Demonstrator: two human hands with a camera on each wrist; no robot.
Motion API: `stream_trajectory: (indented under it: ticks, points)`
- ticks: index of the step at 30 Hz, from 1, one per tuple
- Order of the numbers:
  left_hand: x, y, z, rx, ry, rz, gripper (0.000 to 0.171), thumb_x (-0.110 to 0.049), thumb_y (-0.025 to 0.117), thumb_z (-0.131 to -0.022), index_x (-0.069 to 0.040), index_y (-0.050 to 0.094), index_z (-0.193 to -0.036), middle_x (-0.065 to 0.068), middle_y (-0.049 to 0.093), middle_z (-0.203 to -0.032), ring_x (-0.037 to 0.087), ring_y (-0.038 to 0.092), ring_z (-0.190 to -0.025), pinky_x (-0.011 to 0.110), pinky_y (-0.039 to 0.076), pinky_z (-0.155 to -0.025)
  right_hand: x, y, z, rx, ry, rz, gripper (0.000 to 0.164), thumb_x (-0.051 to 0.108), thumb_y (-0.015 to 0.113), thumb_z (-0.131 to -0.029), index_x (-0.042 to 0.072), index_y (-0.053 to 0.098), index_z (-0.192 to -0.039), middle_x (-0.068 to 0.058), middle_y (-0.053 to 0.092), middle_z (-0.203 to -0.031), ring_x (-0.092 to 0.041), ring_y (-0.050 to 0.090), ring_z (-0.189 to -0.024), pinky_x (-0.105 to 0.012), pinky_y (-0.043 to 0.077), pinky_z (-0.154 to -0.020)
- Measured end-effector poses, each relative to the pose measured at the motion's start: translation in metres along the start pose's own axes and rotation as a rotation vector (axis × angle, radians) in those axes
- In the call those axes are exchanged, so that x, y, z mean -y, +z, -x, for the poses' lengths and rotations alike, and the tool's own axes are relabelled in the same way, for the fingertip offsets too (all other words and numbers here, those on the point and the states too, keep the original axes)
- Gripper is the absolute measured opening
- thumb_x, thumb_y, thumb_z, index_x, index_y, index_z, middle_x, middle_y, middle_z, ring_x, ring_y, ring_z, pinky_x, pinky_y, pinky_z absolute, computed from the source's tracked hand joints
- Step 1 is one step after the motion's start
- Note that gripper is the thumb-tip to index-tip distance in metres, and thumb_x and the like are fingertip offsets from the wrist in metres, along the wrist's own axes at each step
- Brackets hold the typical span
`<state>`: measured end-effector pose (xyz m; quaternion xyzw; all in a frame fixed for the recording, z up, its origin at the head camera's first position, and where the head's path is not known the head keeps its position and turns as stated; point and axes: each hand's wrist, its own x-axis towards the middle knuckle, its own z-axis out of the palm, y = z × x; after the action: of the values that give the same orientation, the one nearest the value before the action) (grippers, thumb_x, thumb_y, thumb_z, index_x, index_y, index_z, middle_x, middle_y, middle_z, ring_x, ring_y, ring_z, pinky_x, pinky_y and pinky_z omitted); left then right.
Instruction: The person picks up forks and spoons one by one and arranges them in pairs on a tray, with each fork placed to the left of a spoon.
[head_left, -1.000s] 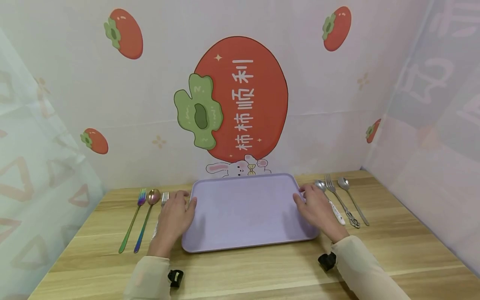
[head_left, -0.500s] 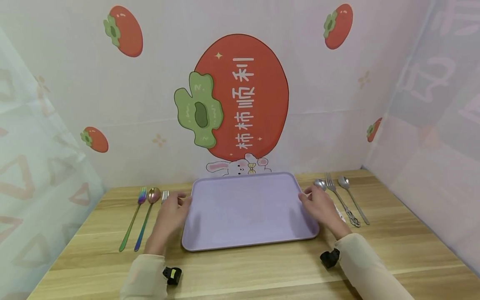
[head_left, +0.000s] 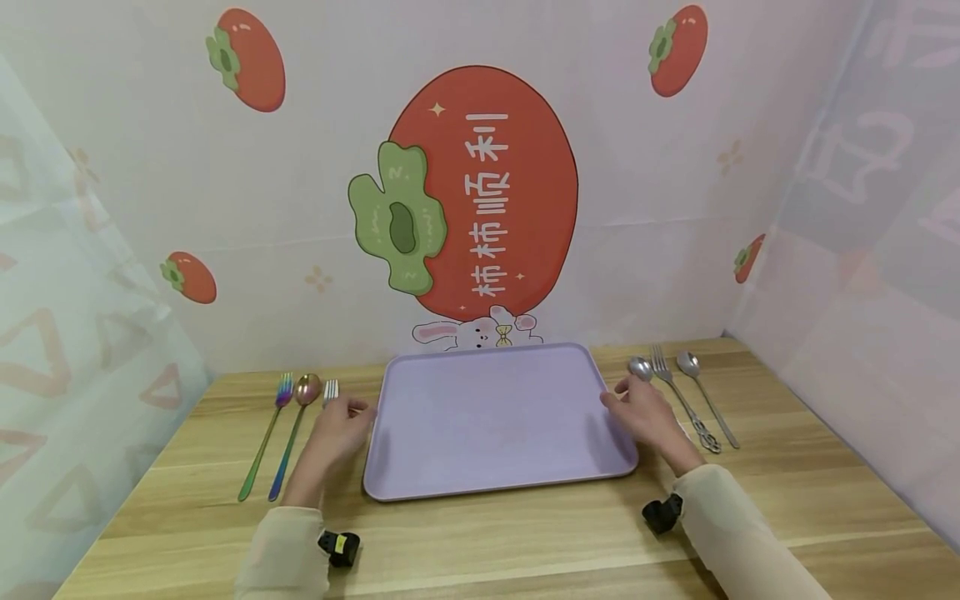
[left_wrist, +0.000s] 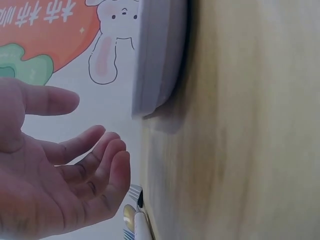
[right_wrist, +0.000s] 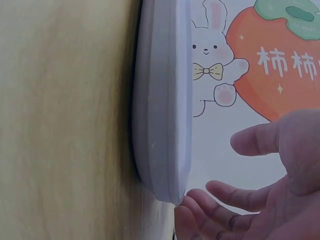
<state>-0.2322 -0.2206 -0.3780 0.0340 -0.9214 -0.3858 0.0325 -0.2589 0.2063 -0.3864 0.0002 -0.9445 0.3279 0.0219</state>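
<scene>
A lavender rectangular tray (head_left: pixel 487 425) lies flat in the middle of the head view. My left hand (head_left: pixel 339 429) hovers at its left side, partly over a fork (head_left: pixel 332 389) whose handle it hides. In the left wrist view that hand (left_wrist: pixel 65 175) has loosely bent fingers and a gap to the tray (left_wrist: pixel 160 55). On the other side, my right hand (head_left: pixel 647 412) has its thumb at the tray's right rim. The right wrist view has its fingertips (right_wrist: pixel 192 200) right at the tray's corner, with thumb and fingers apart. Neither hand holds anything.
Left of the tray lie a rainbow fork (head_left: pixel 283 393) and a rainbow spoon (head_left: pixel 306 390). To the right are a spoon (head_left: pixel 640 367) partly behind my hand, an ornate-handled fork (head_left: pixel 705 435) and another spoon (head_left: pixel 688 364). Printed cloth walls (head_left: pixel 285 192) enclose the wooden table (head_left: pixel 480 550).
Both hands have drawn outward from the tray's short sides, the left one farther left and a little down. Their thumbs no longer lie over the tray, which has stayed in place.
</scene>
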Motion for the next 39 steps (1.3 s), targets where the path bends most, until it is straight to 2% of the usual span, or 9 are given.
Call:
stream_trajectory:
  ticks: [10, 17, 23, 32, 39]
  points:
    - [0.005, 0.002, -0.002, 0.037, -0.011, 0.004, 0.037, -0.018, 0.052, -0.090, 0.012, 0.054, -0.112, 0.027, 0.058, -0.107, 0.035, 0.055, -0.098, 0.047, 0.044, -0.083, -0.005, -0.002, -0.001, 0.066, 0.040, -0.026, 0.043, 0.029, 0.054, -0.091, -0.007, 0.051, -0.113, -0.023, 0.059, -0.103, -0.029, 0.059, -0.087, -0.038, 0.049, -0.068]
    - [0.007, 0.002, -0.002, 0.068, 0.015, 0.001, 0.033, -0.014, 0.054, -0.088, 0.013, 0.056, -0.107, 0.025, 0.059, -0.102, 0.034, 0.056, -0.095, 0.046, 0.045, -0.081, -0.012, -0.003, -0.003, 0.089, 0.053, -0.024, 0.039, 0.027, 0.056, -0.089, -0.006, 0.053, -0.110, -0.021, 0.060, -0.103, -0.029, 0.058, -0.090, -0.038, 0.049, -0.071]
    - [0.009, 0.003, -0.003, 0.102, -0.003, 0.007, 0.035, -0.014, 0.055, -0.088, 0.014, 0.054, -0.109, 0.025, 0.059, -0.103, 0.033, 0.057, -0.095, 0.043, 0.047, -0.080, -0.011, -0.006, -0.003, 0.117, 0.072, -0.038, 0.039, 0.026, 0.056, -0.089, -0.007, 0.053, -0.110, -0.021, 0.059, -0.103, -0.029, 0.057, -0.090, -0.036, 0.049, -0.070]
    - [0.012, 0.003, -0.003, 0.138, -0.024, 0.022, 0.038, -0.012, 0.057, -0.086, 0.015, 0.052, -0.111, 0.023, 0.058, -0.098, 0.029, 0.056, -0.089, 0.038, 0.048, -0.073, -0.014, -0.005, -0.003, 0.122, 0.049, -0.034, 0.039, 0.024, 0.060, -0.087, -0.007, 0.055, -0.108, -0.019, 0.059, -0.100, -0.028, 0.056, -0.088, -0.037, 0.048, -0.070]
    - [0.013, 0.004, -0.003, 0.159, -0.014, 0.018, 0.038, -0.010, 0.060, -0.085, 0.017, 0.052, -0.110, 0.023, 0.058, -0.097, 0.028, 0.057, -0.087, 0.037, 0.049, -0.072, -0.015, -0.004, -0.004, 0.149, 0.049, -0.030, 0.039, 0.023, 0.062, -0.085, -0.008, 0.055, -0.108, -0.018, 0.059, -0.098, -0.026, 0.056, -0.084, -0.034, 0.048, -0.066]
